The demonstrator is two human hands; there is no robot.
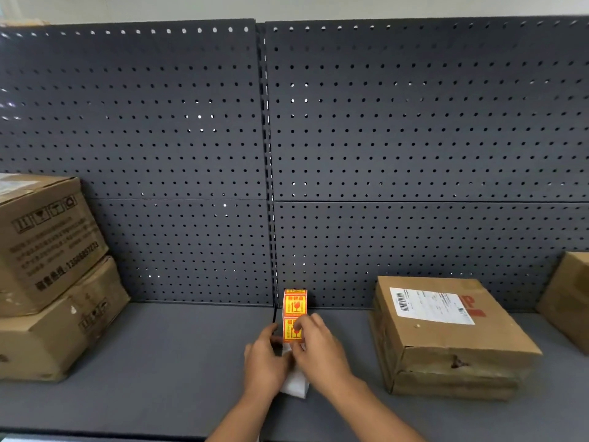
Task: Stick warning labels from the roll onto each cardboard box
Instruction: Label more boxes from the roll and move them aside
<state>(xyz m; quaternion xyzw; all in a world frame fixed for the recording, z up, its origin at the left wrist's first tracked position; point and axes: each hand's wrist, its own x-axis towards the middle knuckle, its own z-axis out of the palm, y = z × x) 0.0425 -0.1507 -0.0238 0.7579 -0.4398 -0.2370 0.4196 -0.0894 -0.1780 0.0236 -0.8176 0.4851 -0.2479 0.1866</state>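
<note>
A roll of orange-and-yellow warning labels [294, 306] stands on edge on the dark grey shelf [178, 362], against the pegboard. My left hand [264, 362] grips the roll's left side. My right hand [318, 349] pinches the lowest label on the roll's front. A strip of white backing paper [294, 384] hangs down below both hands. A cardboard box [446, 339] with a white shipping slip lies to the right. Two stacked cardboard boxes [47, 275] sit at the left.
A dark perforated pegboard wall [414, 138] closes the back of the shelf. Part of another cardboard box [567, 298] shows at the far right edge. Bare shelf surface lies between the left stack and my hands.
</note>
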